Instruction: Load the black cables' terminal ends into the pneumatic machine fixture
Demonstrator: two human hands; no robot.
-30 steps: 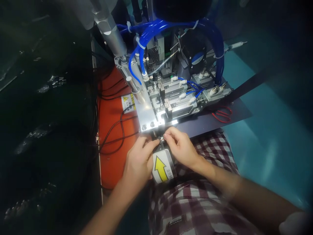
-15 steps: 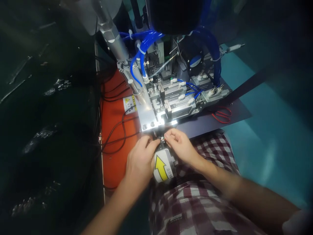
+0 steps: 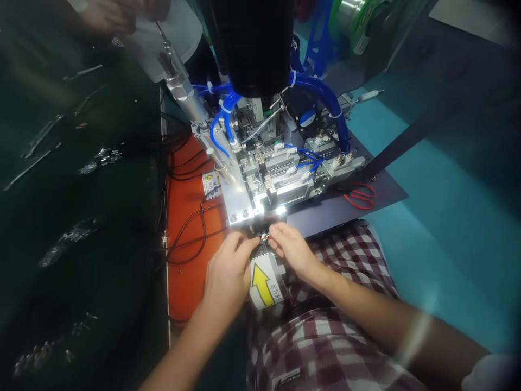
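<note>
At the front of a pneumatic machine (image 3: 280,184), a small shiny metal part (image 3: 264,237) lies between my fingertips, with a thin reddish strand beside it. My right hand (image 3: 291,248) pinches this part from the right with thumb and forefinger. From the left, my left hand (image 3: 228,266) has its thumb stretched to the part and its other fingers curled; their tips are partly hidden, so I cannot tell how firmly it grips. Both hands are at the feed track, just below the brightly lit metal edge. A label with a yellow arrow (image 3: 263,281) is right under them.
Black cables (image 3: 199,233) cross the orange base plate (image 3: 183,293). Small metal pieces (image 3: 73,239) lie in groups on the dark surface at left. Red-handled scissors or pliers (image 3: 360,196) rest on the grey plate. A solder spool (image 3: 360,24) and another person's hands (image 3: 108,16) show above.
The view has shifted, so the machine appears slightly lower and further left; the spool and another person's hands now show. My hands stay together at the small metal part.
</note>
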